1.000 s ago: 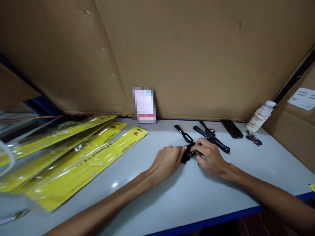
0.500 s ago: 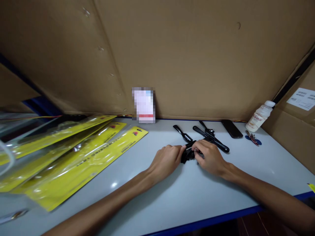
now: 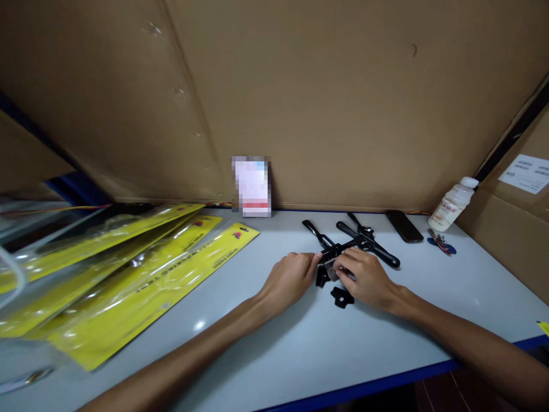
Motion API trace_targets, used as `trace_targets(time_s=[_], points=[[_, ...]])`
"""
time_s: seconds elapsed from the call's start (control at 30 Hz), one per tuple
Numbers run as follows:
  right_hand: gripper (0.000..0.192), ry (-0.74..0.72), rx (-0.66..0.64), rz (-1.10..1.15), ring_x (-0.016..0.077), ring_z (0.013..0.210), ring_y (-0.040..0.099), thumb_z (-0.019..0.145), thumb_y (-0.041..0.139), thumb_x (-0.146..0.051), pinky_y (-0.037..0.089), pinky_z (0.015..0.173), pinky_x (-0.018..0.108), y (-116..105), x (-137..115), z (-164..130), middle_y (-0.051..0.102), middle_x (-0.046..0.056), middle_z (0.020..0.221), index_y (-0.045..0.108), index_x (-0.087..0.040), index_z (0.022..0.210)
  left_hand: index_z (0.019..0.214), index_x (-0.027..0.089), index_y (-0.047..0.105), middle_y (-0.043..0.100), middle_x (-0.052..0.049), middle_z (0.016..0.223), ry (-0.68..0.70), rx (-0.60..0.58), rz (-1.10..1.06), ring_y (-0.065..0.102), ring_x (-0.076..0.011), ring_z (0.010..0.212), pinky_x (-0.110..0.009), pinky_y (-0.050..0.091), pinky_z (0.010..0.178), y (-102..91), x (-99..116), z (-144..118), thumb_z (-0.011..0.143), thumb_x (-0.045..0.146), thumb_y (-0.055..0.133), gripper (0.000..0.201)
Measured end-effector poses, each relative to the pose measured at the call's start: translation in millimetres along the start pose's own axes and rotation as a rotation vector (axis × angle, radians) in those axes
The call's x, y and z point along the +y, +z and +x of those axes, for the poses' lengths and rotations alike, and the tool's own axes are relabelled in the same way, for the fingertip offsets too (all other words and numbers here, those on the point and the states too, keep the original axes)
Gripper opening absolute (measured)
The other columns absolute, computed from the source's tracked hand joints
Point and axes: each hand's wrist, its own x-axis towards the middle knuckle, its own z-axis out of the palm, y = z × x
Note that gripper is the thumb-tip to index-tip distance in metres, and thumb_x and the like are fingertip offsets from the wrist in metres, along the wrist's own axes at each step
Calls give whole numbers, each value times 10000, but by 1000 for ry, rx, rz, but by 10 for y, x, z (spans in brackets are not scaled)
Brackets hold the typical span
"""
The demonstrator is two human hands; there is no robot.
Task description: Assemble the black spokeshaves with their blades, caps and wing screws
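Since half second ago, small black piece (image 3: pixel 342 297) now lies loose on table (image 3: pixel 266 343), just in front of right hand (image 3: pixel 364 279). Both hands meet mid-table on black clamp tool (image 3: pixel 333 252): left hand (image 3: pixel 290 280) fingers pinched on its near end, right fingers curled closed around it. Second black tool (image 3: pixel 369 243) behind; yellow packs (image 3: pixel 141 274) well left.

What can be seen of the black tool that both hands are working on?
The black tool is a slim, dark, glossy piece with a long handle reaching back and right across a second black tool. The left hand pinches its near end and the right hand covers the middle, where something pale shows. It sits low over the grey table. A small black part lies loose just below it.
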Motion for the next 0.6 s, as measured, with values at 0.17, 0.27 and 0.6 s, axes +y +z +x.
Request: trace_targets(time_s=[0.17, 0.27, 0.6], points=[[158, 4, -20, -34, 176, 783, 552, 872, 531, -86, 418, 709, 302, -11, -12, -3, 631, 34, 838, 638, -189, 817, 684, 200, 605, 648, -85, 660, 4, -11, 1, 552, -200, 601, -315, 248, 583, -3, 3, -8, 1012, 362, 254, 506], [148, 2, -26, -24, 177, 785, 557, 863, 547, -78, 420, 713, 304, -10, -10, -7, 634, 34, 844, 637, -184, 810, 666, 199, 594, 639, -79, 646, -1, -21, 0, 539, -189, 578, -310, 242, 577, 2, 18, -10, 1007, 349, 272, 493], [152, -16, -40, -20, 177, 771, 572, 910, 549, -114, 440, 717, 311, -2, 13, -25, 649, 36, 825, 660, -188, 838, 756, 196, 582, 686, -79, 763, -121, 96, 38, 600, -194, 702, -280, 336, 641, -200, -146, 128, 1024, 366, 223, 479]])
